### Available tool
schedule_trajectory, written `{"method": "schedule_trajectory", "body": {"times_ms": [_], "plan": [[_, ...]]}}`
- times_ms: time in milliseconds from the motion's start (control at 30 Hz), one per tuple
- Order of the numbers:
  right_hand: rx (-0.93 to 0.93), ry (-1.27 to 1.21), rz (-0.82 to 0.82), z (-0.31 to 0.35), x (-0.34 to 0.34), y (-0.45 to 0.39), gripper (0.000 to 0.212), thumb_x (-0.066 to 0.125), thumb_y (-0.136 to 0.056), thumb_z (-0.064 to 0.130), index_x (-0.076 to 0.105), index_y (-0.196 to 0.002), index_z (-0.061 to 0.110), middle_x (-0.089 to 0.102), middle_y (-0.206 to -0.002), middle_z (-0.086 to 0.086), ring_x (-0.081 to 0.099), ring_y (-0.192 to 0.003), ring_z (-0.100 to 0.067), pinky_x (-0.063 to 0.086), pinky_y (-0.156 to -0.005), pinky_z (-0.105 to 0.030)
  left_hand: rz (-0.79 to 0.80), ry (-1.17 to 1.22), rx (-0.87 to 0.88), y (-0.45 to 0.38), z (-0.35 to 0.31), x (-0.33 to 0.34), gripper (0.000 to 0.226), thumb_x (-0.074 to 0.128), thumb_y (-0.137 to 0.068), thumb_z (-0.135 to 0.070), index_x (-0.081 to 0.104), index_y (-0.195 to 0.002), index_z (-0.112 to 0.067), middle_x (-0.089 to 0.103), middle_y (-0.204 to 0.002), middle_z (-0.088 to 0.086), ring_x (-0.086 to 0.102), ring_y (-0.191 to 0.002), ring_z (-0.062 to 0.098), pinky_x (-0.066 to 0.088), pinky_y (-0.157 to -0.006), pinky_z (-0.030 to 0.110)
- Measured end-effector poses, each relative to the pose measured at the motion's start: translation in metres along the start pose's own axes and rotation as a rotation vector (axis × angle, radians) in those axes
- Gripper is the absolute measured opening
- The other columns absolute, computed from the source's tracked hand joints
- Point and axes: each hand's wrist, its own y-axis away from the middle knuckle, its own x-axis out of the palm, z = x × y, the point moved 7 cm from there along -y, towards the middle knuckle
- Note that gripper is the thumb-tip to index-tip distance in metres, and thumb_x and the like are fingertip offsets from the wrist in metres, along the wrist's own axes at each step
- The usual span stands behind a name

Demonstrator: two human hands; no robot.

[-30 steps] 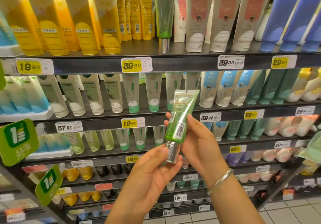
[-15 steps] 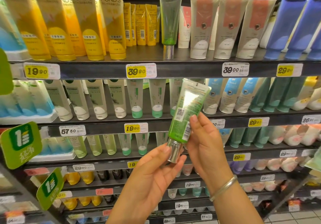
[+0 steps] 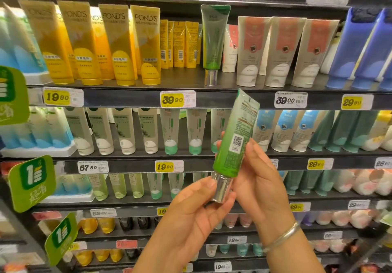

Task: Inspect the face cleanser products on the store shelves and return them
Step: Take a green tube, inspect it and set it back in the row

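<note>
Green tube held before shelves

Both hands grip the glossy tube [image 3: 234, 145]: left hand [image 3: 191, 213] pinches its chrome cap, right hand [image 3: 257, 179] at 3 o'clock clasps its body.

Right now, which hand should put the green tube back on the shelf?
Right, probably. The right hand wraps the green tube around its body, while the left hand only pinches the silver cap. The matching tube stands on the shelf above, with a gap beside it.
</note>
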Motion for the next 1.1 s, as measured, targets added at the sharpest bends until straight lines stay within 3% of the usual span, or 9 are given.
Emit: {"method": "schedule_trajectory", "body": {"times_ms": [100,200,333,533,667,767,933,1033,1100], "plan": [[-0.018,0.176,0.019,0.003,-0.002,-0.002,0.045,0.051,-0.083,0.019,0.053,-0.124,0.002,0.068,-0.100,-0.012,0.065,-0.089,-0.022,0.058,-0.073,-0.033,-0.030,0.002,0.023,0.000,-0.003,-0.003,0.028,0.064,-0.069,-0.003,0.070,-0.094,0.007,0.069,-0.094,0.024,0.070,-0.077,0.029,0.058,-0.061,0.030],[-0.036,0.374,0.033,0.006,-0.004,-0.003,0.028,0.053,-0.083,0.030,0.070,-0.099,0.015,0.069,-0.092,-0.009,0.064,-0.086,-0.022,0.054,-0.078,-0.035,-0.110,-0.011,0.086,-0.001,-0.009,-0.007,0.041,0.066,-0.061,0.002,0.063,-0.102,0.005,0.070,-0.089,0.020,0.070,-0.074,0.024,0.058,-0.060,0.029],[-0.027,0.397,0.044,0.008,0.001,-0.003,0.047,0.078,-0.064,0.050,0.072,-0.095,0.015,0.067,-0.091,-0.010,0.064,-0.083,-0.019,0.056,-0.074,-0.030,-0.161,-0.048,0.140,-0.001,-0.012,-0.007,0.049,0.067,-0.056,0.003,0.059,-0.104,0.003,0.071,-0.091,0.018,0.071,-0.075,0.022,0.058,-0.060,0.029],[-0.020,0.300,-0.024,0.010,-0.005,-0.005,0.032,0.056,-0.079,0.032,0.069,-0.092,0.005,0.065,-0.086,-0.015,0.062,-0.080,-0.022,0.055,-0.073,-0.034,-0.037,0.024,-0.030,0.004,-0.008,0.005,0.024,0.067,-0.064,-0.011,0.074,-0.079,0.006,0.069,-0.087,0.027,0.070,-0.071,0.031,0.058,-0.057,0.035],[0.007,0.214,-0.033,0.007,-0.006,-0.004,0.034,0.053,-0.081,0.026,0.066,-0.099,0.001,0.065,-0.097,-0.022,0.064,-0.087,-0.026,0.056,-0.078,-0.037,0.046,0.092,-0.125,0.006,-0.005,0.011,0.030,0.066,-0.065,-0.012,0.072,-0.085,0.011,0.067,-0.088,0.029,0.070,-0.068,0.030,0.059,-0.056,0.034],[0.021,0.196,-0.037,0.006,-0.008,-0.003,0.036,0.051,-0.084,0.022,0.063,-0.106,-0.002,0.065,-0.103,-0.026,0.064,-0.090,-0.028,0.058,-0.073,-0.035,0.025,0.055,-0.086,0.005,-0.005,0.007,0.028,0.067,-0.064,-0.007,0.072,-0.085,0.010,0.066,-0.089,0.030,0.070,-0.070,0.031,0.059,-0.057,0.033],[0.010,0.279,-0.030,0.008,-0.010,0.000,0.033,0.052,-0.084,0.023,0.065,-0.105,0.002,0.068,-0.097,-0.018,0.066,-0.086,-0.022,0.057,-0.071,-0.031,-0.163,-0.249,0.180,-0.002,-0.011,-0.005,0.028,0.073,-0.059,-0.005,0.068,-0.087,-0.002,0.073,-0.083,0.011,0.070,-0.074,0.020,0.058,-0.063,0.030],[-0.012,0.327,-0.030,0.011,-0.012,0.001,0.030,0.055,-0.081,0.027,0.066,-0.099,0.006,0.070,-0.091,-0.011,0.067,-0.082,-0.018,0.057,-0.072,-0.031,-0.253,-0.624,0.391,0.001,-0.022,0.000,0.028,0.072,-0.073,0.002,0.066,-0.092,-0.017,0.073,-0.084,-0.013,0.067,-0.079,-0.001,0.053,-0.067,0.015],[-0.008,0.355,-0.030,0.013,-0.013,0.002,0.030,0.057,-0.079,0.028,0.065,-0.100,0.008,0.070,-0.092,-0.008,0.067,-0.083,-0.018,0.057,-0.071,-0.029,-0.290,-0.777,0.489,0.004,-0.027,0.003,0.032,0.071,-0.075,0.003,0.065,-0.091,-0.024,0.070,-0.086,-0.019,0.065,-0.080,-0.007,0.049,-0.065,0.009]]}}
